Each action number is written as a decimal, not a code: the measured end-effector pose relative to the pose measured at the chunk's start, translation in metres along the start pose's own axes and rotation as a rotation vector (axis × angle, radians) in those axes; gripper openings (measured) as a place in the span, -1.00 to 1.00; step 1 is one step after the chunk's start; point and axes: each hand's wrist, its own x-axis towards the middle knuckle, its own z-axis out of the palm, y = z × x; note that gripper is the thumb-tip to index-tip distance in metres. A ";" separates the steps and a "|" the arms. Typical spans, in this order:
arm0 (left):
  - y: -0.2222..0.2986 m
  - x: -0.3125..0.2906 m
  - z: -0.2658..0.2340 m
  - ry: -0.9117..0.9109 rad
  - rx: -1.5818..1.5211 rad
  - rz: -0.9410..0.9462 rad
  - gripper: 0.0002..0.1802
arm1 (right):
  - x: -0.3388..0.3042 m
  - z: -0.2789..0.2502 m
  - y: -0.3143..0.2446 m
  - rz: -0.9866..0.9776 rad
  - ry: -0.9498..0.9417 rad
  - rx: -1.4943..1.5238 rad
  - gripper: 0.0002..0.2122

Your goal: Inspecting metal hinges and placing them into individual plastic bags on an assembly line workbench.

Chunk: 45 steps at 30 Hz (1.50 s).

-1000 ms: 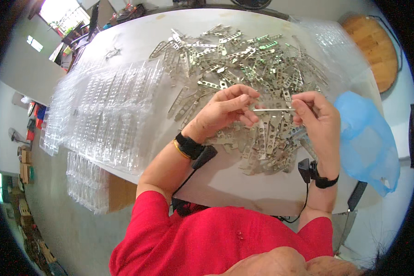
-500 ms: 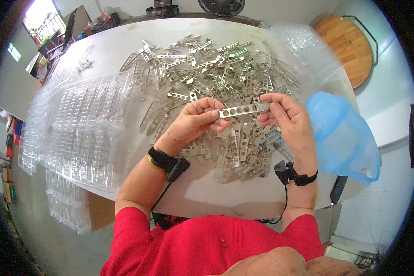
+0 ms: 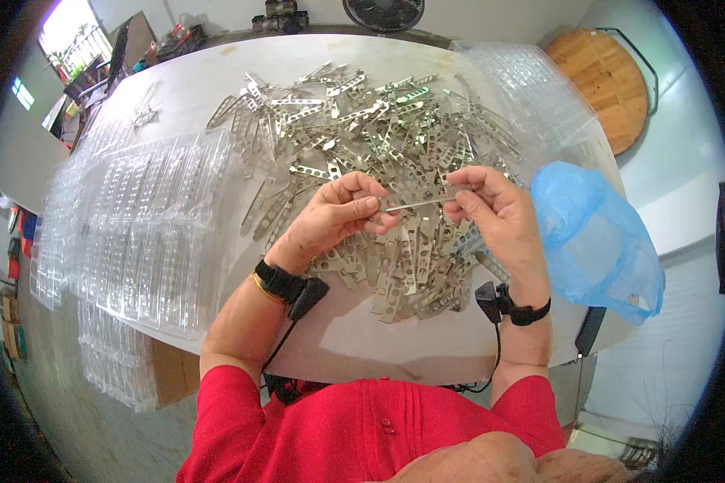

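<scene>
In the head view, pinches one slim, straight, silvery metal strip, seen nearly edge-on, with the left hand clamped on one end and the right hand clamped on the other. Has both hands apart, raised in front of a sprawling pile of silvery perforated metal strips, too tangled to count, and blocks part of it from sight. Wears two black wrist straps, one per wrist. Faces a broad white table, with stacked clear plastic moulded trays at left, and more clear plastic sheets at the far right corner. Has one crumpled translucent blue plastic bag near the right hand. Faces, beyond the table, one round black fan and one round brown wooden board.
</scene>
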 end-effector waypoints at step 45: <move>0.019 0.004 0.014 0.301 0.381 0.052 -0.80 | 0.014 -0.010 0.026 -0.047 -0.131 -0.515 -0.81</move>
